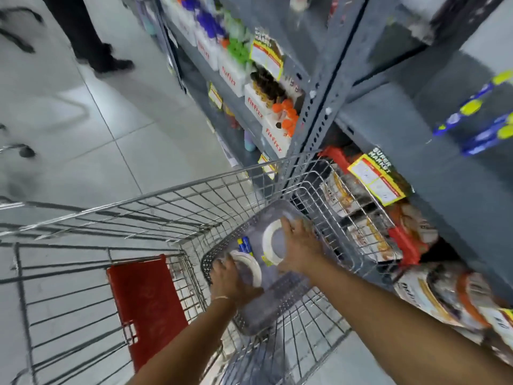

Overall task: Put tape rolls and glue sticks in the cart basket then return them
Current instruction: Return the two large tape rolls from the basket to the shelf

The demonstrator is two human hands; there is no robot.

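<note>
A grey perforated plastic basket lies inside the wire shopping cart. My right hand is shut on a white tape roll held on edge in the basket. Low in the same basket, my left hand grips a second white tape roll. Blue and yellow glue sticks lie between the two rolls on the basket floor. More blue and yellow glue sticks rest on the grey shelf at the upper right.
A grey metal shelf rack with boxed bottles and price tags stands right against the cart. The cart's red child-seat flap is at the near left. A person's dark legs and shoes stand on the tiled floor.
</note>
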